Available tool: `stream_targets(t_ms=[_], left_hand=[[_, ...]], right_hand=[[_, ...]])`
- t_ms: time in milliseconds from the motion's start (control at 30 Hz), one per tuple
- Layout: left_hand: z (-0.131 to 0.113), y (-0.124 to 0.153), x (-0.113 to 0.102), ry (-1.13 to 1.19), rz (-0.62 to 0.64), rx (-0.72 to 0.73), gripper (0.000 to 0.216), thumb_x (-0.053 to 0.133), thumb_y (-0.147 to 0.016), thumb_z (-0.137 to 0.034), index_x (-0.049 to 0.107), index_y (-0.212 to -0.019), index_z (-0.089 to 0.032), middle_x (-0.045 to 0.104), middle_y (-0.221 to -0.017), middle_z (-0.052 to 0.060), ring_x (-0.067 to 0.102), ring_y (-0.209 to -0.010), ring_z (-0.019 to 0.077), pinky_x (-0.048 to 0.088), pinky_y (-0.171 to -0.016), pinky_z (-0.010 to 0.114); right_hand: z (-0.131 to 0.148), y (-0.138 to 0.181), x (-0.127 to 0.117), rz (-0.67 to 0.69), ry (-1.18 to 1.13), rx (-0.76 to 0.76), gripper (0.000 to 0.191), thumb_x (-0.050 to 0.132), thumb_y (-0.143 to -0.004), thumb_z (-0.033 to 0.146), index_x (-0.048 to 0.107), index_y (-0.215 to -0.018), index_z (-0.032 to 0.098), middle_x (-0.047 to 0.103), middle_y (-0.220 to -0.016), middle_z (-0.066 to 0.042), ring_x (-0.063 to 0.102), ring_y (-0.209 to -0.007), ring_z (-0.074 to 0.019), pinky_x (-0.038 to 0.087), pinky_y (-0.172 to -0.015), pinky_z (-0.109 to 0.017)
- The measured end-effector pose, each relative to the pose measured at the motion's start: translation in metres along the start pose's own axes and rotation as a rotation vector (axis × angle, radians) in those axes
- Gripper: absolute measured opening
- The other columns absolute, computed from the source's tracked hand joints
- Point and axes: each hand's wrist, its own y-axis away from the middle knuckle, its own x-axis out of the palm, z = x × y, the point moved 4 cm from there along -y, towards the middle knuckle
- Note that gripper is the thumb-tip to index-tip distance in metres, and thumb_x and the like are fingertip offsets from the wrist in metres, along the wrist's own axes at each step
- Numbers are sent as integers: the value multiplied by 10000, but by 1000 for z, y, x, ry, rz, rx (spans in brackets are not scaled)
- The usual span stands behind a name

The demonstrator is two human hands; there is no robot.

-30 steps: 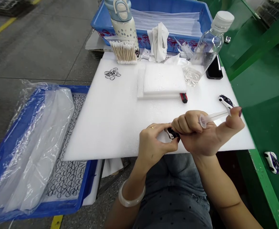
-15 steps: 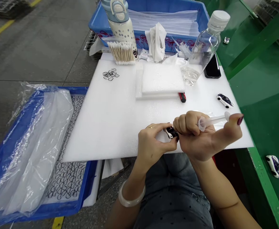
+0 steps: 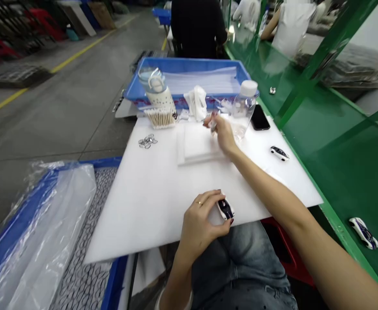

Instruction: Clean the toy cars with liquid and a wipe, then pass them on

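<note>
My left hand (image 3: 200, 226) is closed around a small white and black toy car (image 3: 225, 209), pinched between thumb and fingers near the front edge of the white foam-topped table (image 3: 150, 202). My right hand (image 3: 223, 131) reaches out over a stack of white foam blocks (image 3: 197, 144), fingers curled and slightly blurred. A bit of the clear plastic syringe (image 3: 213, 125) shows between its fingers; most of it is hidden. Beside that hand are a crumpled white tissue (image 3: 196, 103) and a clear bottle with a white cap (image 3: 244, 107).
Cotton swabs (image 3: 160, 118), a dotted flask (image 3: 158, 92) and black rings (image 3: 147, 141) lie at the back left. A phone (image 3: 260, 117) and another toy car (image 3: 279, 153) are at right. Behind stands a blue bin (image 3: 189, 64); people sit beyond. Another car (image 3: 364, 233) rests on the green bench.
My right hand has moved away from the toy car, forward over the foam blocks, with the syringe. My left hand still holds the car. The view has tilted up, showing people beyond.
</note>
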Motion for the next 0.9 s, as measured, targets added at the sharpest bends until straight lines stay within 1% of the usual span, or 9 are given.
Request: stream_targets(t_ms=[100,200,267,300,367,433,567,733,900], left_hand=[[2,2,2,-69,9,30,464,693,-672,-122,631,-1121,-223,657,-1204,69,645,-1097,258,566,-930,418],[4,3,5,-138,-16,77,450,664,-713,-137,611,-1149,-231,641,-1225,71,650,-1097,258,587,-906,409],[5,3,7,-184,-34,111,438,639,-735,-142,600,-1162,-235,633,-1239,76,658,-1090,258,600,-888,410],[6,3,8,-204,-44,129,429,627,-743,-146,599,-1161,-237,633,-1239,79,664,-1081,259,607,-872,408],[7,3,8,-236,-61,162,420,614,-745,-153,601,-1155,-241,639,-1228,81,676,-1060,260,620,-841,402],[7,3,9,-256,-78,187,427,607,-734,-157,604,-1152,-244,648,-1215,81,685,-1045,260,627,-825,393],[9,4,9,-282,-112,200,458,594,-703,-147,610,-1151,-243,652,-1215,79,695,-1038,255,630,-825,367],[14,3,11,-305,-87,238,508,600,-672,-124,602,-1168,-236,646,-1223,81,687,-1063,238,617,-858,319],[16,2,13,-308,-89,265,540,598,-641,-109,595,-1167,-231,650,-1214,89,683,-1064,240,616,-850,304]], right_hand=[[-2,10,-27,-54,97,-109,395,495,-889,579,597,-969,206,641,-1018,-45,580,-988,-191,432,-909,-333],[12,25,-84,-199,313,-218,279,514,-903,434,632,-906,181,666,-910,-46,613,-887,-189,460,-859,-320],[9,19,-130,-301,588,-115,277,459,-910,335,661,-835,159,671,-851,-64,616,-841,-199,467,-848,-328],[2,11,-152,-318,744,-11,281,441,-906,282,686,-914,145,683,-948,-89,620,-913,-211,458,-895,-337],[-18,-7,-185,-239,989,195,337,475,-901,255,677,-1147,146,616,-1258,-129,551,-1178,-249,387,-1040,-366],[-36,-23,-204,-138,1089,317,375,537,-907,321,660,-1233,185,500,-1432,-126,404,-1363,-293,307,-1122,-402],[-54,-38,-213,-103,1109,423,479,536,-917,450,607,-1309,184,541,-1392,-150,463,-1321,-338,380,-1064,-425],[-64,-60,-202,-195,1136,581,1020,742,-717,381,230,-1531,43,583,-1297,-249,447,-1309,-422,439,-988,-492],[-71,-73,-199,-349,1133,658,913,773,-624,282,392,-1393,-28,470,-1378,-322,416,-1335,-423,396,-1061,-491]])
